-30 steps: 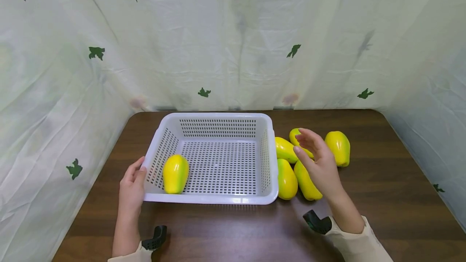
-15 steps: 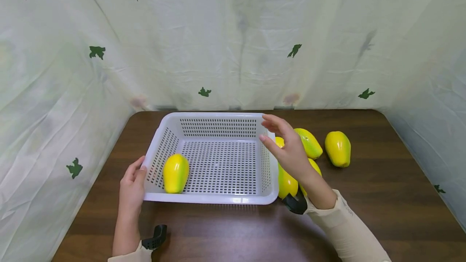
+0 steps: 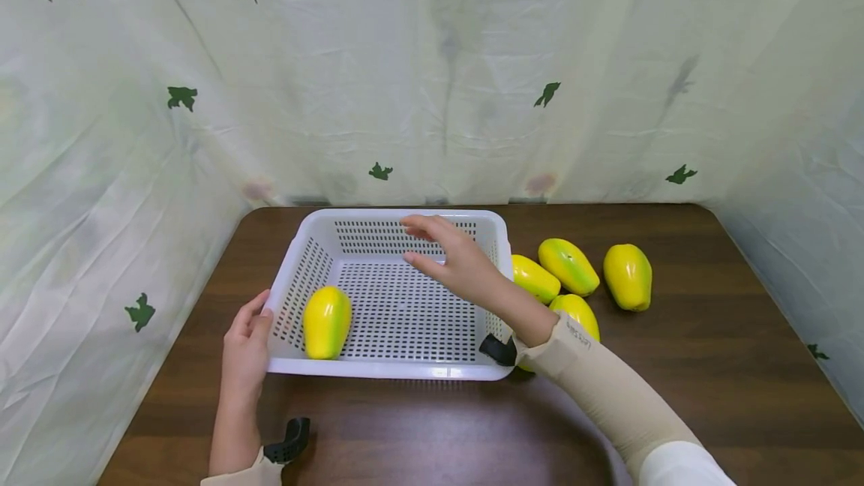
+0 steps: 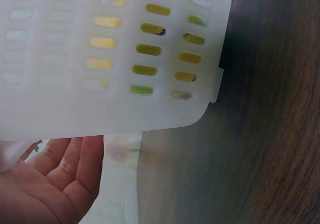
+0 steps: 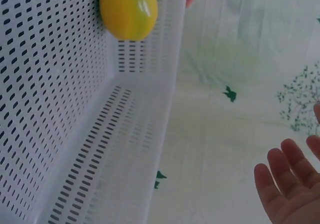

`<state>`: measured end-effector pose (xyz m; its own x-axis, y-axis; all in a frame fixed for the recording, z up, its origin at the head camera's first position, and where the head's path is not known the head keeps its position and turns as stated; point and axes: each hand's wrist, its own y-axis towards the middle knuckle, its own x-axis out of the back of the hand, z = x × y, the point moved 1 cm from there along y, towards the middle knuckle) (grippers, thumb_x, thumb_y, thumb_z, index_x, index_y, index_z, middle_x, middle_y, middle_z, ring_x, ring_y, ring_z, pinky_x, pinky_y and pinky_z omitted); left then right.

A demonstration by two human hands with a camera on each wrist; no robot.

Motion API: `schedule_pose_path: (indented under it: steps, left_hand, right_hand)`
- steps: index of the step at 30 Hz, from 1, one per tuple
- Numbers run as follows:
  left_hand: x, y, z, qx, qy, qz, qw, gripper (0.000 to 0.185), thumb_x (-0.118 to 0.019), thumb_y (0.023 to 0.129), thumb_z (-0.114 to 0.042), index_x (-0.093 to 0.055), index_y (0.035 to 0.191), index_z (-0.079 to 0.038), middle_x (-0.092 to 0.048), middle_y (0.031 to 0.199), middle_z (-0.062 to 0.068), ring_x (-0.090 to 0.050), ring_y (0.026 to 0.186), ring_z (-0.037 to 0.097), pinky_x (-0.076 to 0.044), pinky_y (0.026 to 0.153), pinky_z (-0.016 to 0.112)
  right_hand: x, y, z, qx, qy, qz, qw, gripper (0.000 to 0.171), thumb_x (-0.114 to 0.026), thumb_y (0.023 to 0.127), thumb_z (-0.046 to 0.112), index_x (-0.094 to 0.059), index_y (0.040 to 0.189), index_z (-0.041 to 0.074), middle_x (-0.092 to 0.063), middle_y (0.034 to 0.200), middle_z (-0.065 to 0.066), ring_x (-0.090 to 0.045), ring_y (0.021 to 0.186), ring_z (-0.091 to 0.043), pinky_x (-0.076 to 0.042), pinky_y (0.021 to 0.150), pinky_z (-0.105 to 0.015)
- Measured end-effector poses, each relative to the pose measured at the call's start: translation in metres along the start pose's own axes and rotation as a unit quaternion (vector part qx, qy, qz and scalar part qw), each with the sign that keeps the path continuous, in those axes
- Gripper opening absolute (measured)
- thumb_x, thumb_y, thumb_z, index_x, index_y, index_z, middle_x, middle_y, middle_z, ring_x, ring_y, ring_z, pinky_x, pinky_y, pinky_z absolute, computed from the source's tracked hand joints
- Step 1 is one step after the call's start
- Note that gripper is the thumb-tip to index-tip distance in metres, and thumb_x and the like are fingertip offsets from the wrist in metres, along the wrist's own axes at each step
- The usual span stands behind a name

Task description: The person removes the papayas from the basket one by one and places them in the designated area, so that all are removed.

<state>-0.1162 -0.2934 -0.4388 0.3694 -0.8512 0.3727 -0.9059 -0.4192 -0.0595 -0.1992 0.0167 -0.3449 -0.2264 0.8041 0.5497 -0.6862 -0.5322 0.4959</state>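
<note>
- The left hand [image 3: 246, 347] rests with relaxed fingers against the near-left corner of the white basket [image 3: 317, 231], thumb on the rim.
- The right hand [image 3: 459, 265] hovers over the basket's right half, fingers loosely spread, holding nothing.
- One papaya in the basket [image 3: 327, 322] lies against the left wall; the remaining floor is bare.
- Four papayas on the table [image 3: 569, 266] cluster just right of the basket; a fifth may be hidden by the sleeve.
- The table [image 3: 709, 366] lies bare beyond them.

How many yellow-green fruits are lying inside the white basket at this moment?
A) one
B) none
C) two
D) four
A: the head view shows a single fruit inside the white basket, near its left wall; the other fruits lie on the table to the right of the basket.
</note>
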Motion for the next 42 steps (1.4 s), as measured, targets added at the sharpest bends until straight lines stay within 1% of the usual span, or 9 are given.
schedule_pose_path:
  steps: [1,4,8,13,23,27,29,37,42]
  left_hand:
    - [0.0,-0.001,-0.003,0.007,0.0,-0.002,1.0,0.049,-0.038,0.091,-0.049,-0.036,0.137,-0.032,-0.046,0.126,0.01,-0.047,0.107,0.026,-0.042,0.086,0.043]
    - [-0.001,0.016,0.026,0.002,0.011,-0.008,0.9999,0.05,-0.037,0.089,-0.054,-0.035,0.136,-0.038,-0.047,0.126,0.004,-0.049,0.106,0.022,-0.042,0.086,0.045]
    - [0.0,0.026,0.044,-0.005,0.012,-0.012,0.9998,0.05,-0.038,0.087,-0.056,-0.037,0.135,-0.04,-0.048,0.124,0.002,-0.049,0.105,0.021,-0.044,0.083,0.044]
    - [0.001,0.005,0.009,0.002,0.01,0.002,0.9999,0.05,-0.039,0.089,-0.053,-0.037,0.136,-0.036,-0.047,0.127,0.009,-0.049,0.106,0.025,-0.045,0.082,0.044]
    - [-0.001,-0.007,-0.014,0.021,0.005,-0.003,0.9998,0.048,-0.035,0.093,-0.046,-0.034,0.138,-0.032,-0.046,0.126,0.01,-0.046,0.107,0.025,-0.038,0.09,0.048]
    - [-0.001,-0.007,-0.014,0.018,0.006,0.002,0.9998,0.048,-0.035,0.093,-0.046,-0.033,0.139,-0.03,-0.045,0.128,0.011,-0.045,0.109,0.026,-0.038,0.09,0.048]
    - [-0.001,-0.004,-0.009,0.011,0.01,-0.001,0.9999,0.048,-0.037,0.092,-0.047,-0.035,0.138,-0.031,-0.046,0.126,0.01,-0.046,0.107,0.026,-0.042,0.088,0.043]
    - [0.003,0.006,0.008,-0.002,0.001,0.013,0.9999,0.05,-0.039,0.09,-0.05,-0.035,0.137,-0.034,-0.046,0.126,0.012,-0.047,0.107,0.027,-0.043,0.084,0.048]
    - [0.002,0.004,0.004,0.009,0.008,0.012,0.9999,0.049,-0.038,0.09,-0.052,-0.035,0.137,-0.036,-0.046,0.127,0.011,-0.047,0.108,0.028,-0.042,0.085,0.049]
  right_hand:
    - [-0.004,0.004,-0.002,-0.002,0.005,0.012,1.0,0.045,-0.06,0.087,0.019,-0.045,0.129,0.007,-0.051,0.121,-0.005,-0.05,0.107,-0.012,-0.04,0.089,-0.027]
    - [-0.016,0.014,-0.008,-0.005,0.017,0.051,0.999,0.046,-0.059,0.088,0.02,-0.045,0.13,0.009,-0.05,0.124,-0.003,-0.049,0.107,-0.009,-0.039,0.09,-0.023]
    - [-0.034,0.026,-0.016,-0.019,0.03,0.099,0.994,0.047,-0.06,0.087,0.021,-0.045,0.13,0.01,-0.052,0.121,-0.001,-0.048,0.105,-0.008,-0.038,0.089,-0.021]
    - [-0.056,0.035,-0.024,-0.059,0.043,0.143,0.987,0.049,-0.061,0.087,0.022,-0.044,0.131,0.012,-0.053,0.119,0.0,-0.048,0.105,-0.009,-0.038,0.089,-0.021]
    - [-0.096,0.046,-0.032,-0.104,0.078,0.23,0.965,0.053,-0.062,0.086,0.022,-0.041,0.134,0.016,-0.046,0.13,0.003,-0.044,0.115,-0.016,-0.039,0.091,-0.028]
    - [-0.107,0.047,-0.038,-0.135,0.073,0.27,0.951,0.059,-0.063,0.085,0.026,-0.037,0.137,0.017,-0.04,0.135,0.006,-0.04,0.12,-0.016,-0.036,0.094,-0.031]
    - [-0.111,0.047,-0.04,-0.147,0.063,0.291,0.943,0.062,-0.064,0.084,0.028,-0.035,0.138,0.017,-0.036,0.138,0.007,-0.037,0.122,-0.013,-0.033,0.096,-0.03]
    - [-0.121,0.049,-0.042,-0.165,0.047,0.363,0.916,0.069,-0.065,0.083,0.029,-0.029,0.141,0.021,-0.025,0.144,0.008,-0.025,0.129,-0.011,-0.023,0.102,-0.032]
    - [-0.123,0.049,-0.041,-0.163,0.067,0.374,0.911,0.067,-0.066,0.082,0.024,-0.033,0.14,0.021,-0.029,0.142,0.01,-0.027,0.127,-0.011,-0.027,0.101,-0.032]
